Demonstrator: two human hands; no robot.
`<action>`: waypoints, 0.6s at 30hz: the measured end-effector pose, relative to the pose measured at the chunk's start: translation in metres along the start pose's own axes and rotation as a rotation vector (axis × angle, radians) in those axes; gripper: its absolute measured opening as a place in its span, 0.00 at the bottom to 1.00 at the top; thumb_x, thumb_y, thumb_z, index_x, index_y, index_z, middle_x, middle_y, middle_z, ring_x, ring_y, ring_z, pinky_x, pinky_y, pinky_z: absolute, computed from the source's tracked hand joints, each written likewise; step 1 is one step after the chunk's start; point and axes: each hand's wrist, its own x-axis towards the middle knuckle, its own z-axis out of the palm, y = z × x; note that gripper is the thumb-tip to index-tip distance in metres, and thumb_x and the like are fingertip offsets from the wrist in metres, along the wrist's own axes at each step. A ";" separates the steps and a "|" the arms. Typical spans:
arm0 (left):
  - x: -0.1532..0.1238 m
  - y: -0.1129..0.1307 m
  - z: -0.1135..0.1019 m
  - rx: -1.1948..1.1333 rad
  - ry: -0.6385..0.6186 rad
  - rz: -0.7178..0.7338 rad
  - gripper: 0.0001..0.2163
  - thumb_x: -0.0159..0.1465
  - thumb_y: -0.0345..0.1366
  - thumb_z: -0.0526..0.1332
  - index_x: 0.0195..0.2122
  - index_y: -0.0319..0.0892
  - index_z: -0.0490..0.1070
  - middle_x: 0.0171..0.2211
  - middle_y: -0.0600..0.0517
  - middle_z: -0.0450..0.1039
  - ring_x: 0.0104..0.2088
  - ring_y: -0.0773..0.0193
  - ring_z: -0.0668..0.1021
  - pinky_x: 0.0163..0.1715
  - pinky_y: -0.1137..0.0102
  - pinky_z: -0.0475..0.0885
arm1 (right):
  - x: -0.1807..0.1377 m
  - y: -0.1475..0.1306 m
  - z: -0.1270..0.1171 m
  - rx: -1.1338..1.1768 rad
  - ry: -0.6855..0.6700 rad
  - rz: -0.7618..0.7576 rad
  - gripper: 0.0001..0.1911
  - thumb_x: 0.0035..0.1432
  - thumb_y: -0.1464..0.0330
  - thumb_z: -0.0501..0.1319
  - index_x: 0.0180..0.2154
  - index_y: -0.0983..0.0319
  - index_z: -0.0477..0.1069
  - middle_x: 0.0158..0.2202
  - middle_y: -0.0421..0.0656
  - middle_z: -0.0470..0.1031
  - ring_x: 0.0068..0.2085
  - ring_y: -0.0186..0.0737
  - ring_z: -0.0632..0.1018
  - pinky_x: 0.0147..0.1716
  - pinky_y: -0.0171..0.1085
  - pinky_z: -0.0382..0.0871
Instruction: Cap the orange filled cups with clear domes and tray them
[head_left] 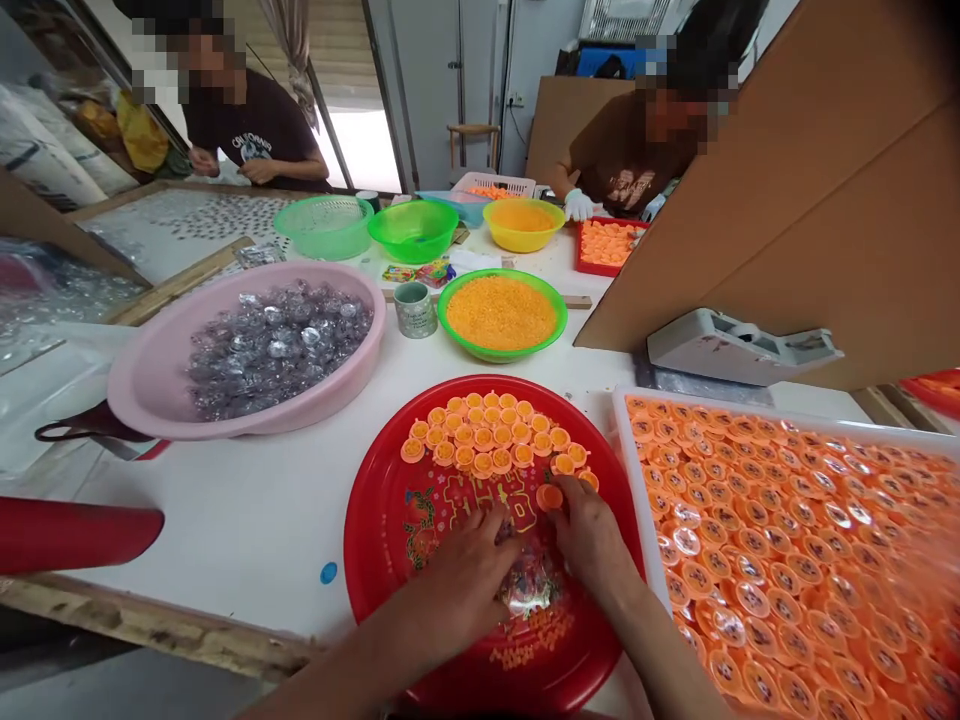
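White worktable (247, 540) holds red tray (390, 520) and pink basin (127, 390), bright opening (364, 150) beyond.

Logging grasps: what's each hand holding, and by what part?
Right hand pinches an orange cap by its rim. Left hand lies against clear pieces; its hold cannot be told.

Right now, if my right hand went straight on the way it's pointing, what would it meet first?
Your right hand would first meet the orange disc at its fingertips, on the red tray. It may already be touching; depth is hard to judge. The rows of orange caps lie beyond it.
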 end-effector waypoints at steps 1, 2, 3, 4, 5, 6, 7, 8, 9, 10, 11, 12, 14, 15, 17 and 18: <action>-0.002 -0.003 -0.003 -0.022 -0.002 0.011 0.24 0.55 0.27 0.65 0.53 0.51 0.69 0.61 0.46 0.61 0.59 0.46 0.67 0.56 0.54 0.67 | 0.001 0.002 -0.004 0.004 -0.015 -0.006 0.20 0.57 0.80 0.53 0.50 0.66 0.70 0.47 0.53 0.76 0.44 0.45 0.79 0.43 0.38 0.71; -0.003 -0.007 -0.005 -0.047 0.002 0.022 0.24 0.57 0.28 0.65 0.54 0.52 0.69 0.61 0.47 0.61 0.59 0.47 0.67 0.56 0.54 0.66 | 0.001 0.004 -0.008 0.006 -0.029 -0.009 0.19 0.57 0.79 0.54 0.49 0.65 0.70 0.47 0.52 0.76 0.45 0.44 0.78 0.43 0.38 0.70; -0.003 -0.011 -0.008 -0.072 0.010 0.023 0.23 0.58 0.29 0.63 0.55 0.53 0.69 0.62 0.47 0.62 0.60 0.48 0.67 0.57 0.54 0.65 | 0.002 0.007 -0.013 0.004 -0.041 -0.009 0.17 0.58 0.78 0.54 0.48 0.65 0.71 0.46 0.52 0.77 0.44 0.44 0.78 0.43 0.37 0.70; -0.004 -0.017 -0.010 -0.095 0.022 0.008 0.23 0.60 0.29 0.62 0.56 0.53 0.68 0.62 0.47 0.62 0.60 0.49 0.66 0.59 0.53 0.64 | 0.002 0.009 -0.019 -0.001 -0.053 -0.007 0.15 0.58 0.77 0.53 0.45 0.64 0.72 0.45 0.51 0.77 0.44 0.44 0.78 0.43 0.37 0.70; -0.004 -0.023 -0.011 -0.111 0.036 -0.023 0.22 0.61 0.30 0.61 0.57 0.52 0.68 0.63 0.47 0.61 0.61 0.50 0.66 0.59 0.53 0.63 | 0.002 0.011 -0.025 -0.009 -0.067 -0.006 0.13 0.58 0.77 0.53 0.42 0.64 0.73 0.42 0.50 0.78 0.42 0.43 0.78 0.41 0.37 0.69; -0.005 -0.030 -0.011 -0.120 0.051 -0.070 0.22 0.62 0.31 0.61 0.58 0.51 0.67 0.63 0.46 0.61 0.62 0.50 0.65 0.60 0.53 0.62 | 0.002 0.013 -0.030 -0.019 -0.085 -0.008 0.12 0.58 0.76 0.53 0.38 0.63 0.74 0.40 0.49 0.78 0.40 0.43 0.78 0.40 0.36 0.69; -0.006 -0.037 -0.011 -0.118 0.070 -0.124 0.22 0.62 0.32 0.60 0.59 0.50 0.66 0.64 0.45 0.60 0.62 0.49 0.64 0.60 0.52 0.62 | 0.001 0.014 -0.036 -0.028 -0.106 -0.015 0.11 0.58 0.76 0.53 0.35 0.63 0.74 0.37 0.48 0.78 0.38 0.42 0.78 0.38 0.36 0.69; -0.007 -0.045 -0.011 -0.112 0.086 -0.175 0.23 0.62 0.33 0.61 0.59 0.48 0.65 0.64 0.44 0.60 0.62 0.48 0.64 0.60 0.51 0.62 | 0.000 0.015 -0.041 -0.036 -0.130 -0.024 0.10 0.57 0.76 0.53 0.33 0.62 0.73 0.35 0.47 0.78 0.37 0.42 0.78 0.36 0.35 0.68; -0.010 -0.051 -0.010 -0.104 0.095 -0.214 0.23 0.62 0.34 0.61 0.60 0.47 0.65 0.64 0.43 0.59 0.62 0.47 0.64 0.59 0.51 0.62 | -0.001 0.014 -0.045 -0.042 -0.155 -0.035 0.10 0.57 0.76 0.54 0.32 0.61 0.73 0.33 0.45 0.78 0.35 0.41 0.78 0.35 0.34 0.68; -0.012 -0.057 -0.009 -0.098 0.102 -0.238 0.24 0.62 0.34 0.62 0.60 0.46 0.65 0.64 0.42 0.59 0.62 0.46 0.65 0.59 0.51 0.63 | -0.002 0.014 -0.049 -0.048 -0.179 -0.045 0.10 0.56 0.76 0.54 0.31 0.61 0.73 0.31 0.44 0.78 0.34 0.40 0.77 0.34 0.34 0.67; -0.015 -0.061 -0.007 -0.094 0.110 -0.252 0.23 0.62 0.35 0.62 0.59 0.45 0.66 0.64 0.42 0.60 0.61 0.46 0.65 0.58 0.51 0.63 | -0.002 0.012 -0.052 -0.055 -0.201 -0.052 0.10 0.55 0.77 0.54 0.31 0.61 0.73 0.30 0.43 0.78 0.33 0.39 0.77 0.33 0.33 0.66; -0.018 -0.062 -0.006 -0.092 0.122 -0.254 0.22 0.62 0.35 0.61 0.58 0.44 0.67 0.62 0.41 0.61 0.60 0.46 0.66 0.57 0.52 0.64 | -0.003 0.011 -0.055 -0.064 -0.220 -0.055 0.10 0.55 0.77 0.54 0.31 0.61 0.73 0.30 0.43 0.78 0.32 0.39 0.77 0.32 0.33 0.65; -0.025 -0.058 -0.005 -0.094 0.178 -0.260 0.17 0.63 0.36 0.59 0.54 0.41 0.70 0.57 0.41 0.67 0.55 0.47 0.71 0.53 0.55 0.68 | -0.005 0.008 -0.060 -0.087 -0.246 -0.050 0.10 0.54 0.77 0.54 0.30 0.62 0.73 0.29 0.43 0.77 0.31 0.38 0.77 0.31 0.32 0.64; -0.028 -0.052 -0.004 -0.108 0.206 -0.266 0.13 0.65 0.36 0.57 0.49 0.40 0.73 0.51 0.41 0.71 0.51 0.50 0.74 0.49 0.58 0.70 | -0.007 0.006 -0.062 -0.105 -0.270 -0.049 0.11 0.54 0.78 0.54 0.30 0.62 0.74 0.29 0.43 0.77 0.31 0.38 0.76 0.30 0.32 0.63; -0.034 -0.035 0.002 -0.203 0.169 -0.229 0.10 0.66 0.35 0.55 0.40 0.41 0.75 0.40 0.47 0.76 0.41 0.56 0.77 0.42 0.64 0.71 | -0.013 0.004 -0.064 -0.145 -0.370 -0.068 0.13 0.53 0.79 0.54 0.29 0.62 0.74 0.29 0.44 0.78 0.30 0.38 0.76 0.29 0.32 0.61; -0.037 -0.025 0.006 -0.275 0.094 -0.186 0.10 0.66 0.34 0.55 0.36 0.42 0.76 0.36 0.49 0.76 0.38 0.59 0.77 0.41 0.66 0.70 | -0.017 0.004 -0.064 -0.161 -0.437 -0.086 0.13 0.52 0.81 0.54 0.28 0.62 0.75 0.29 0.44 0.78 0.30 0.37 0.76 0.28 0.32 0.60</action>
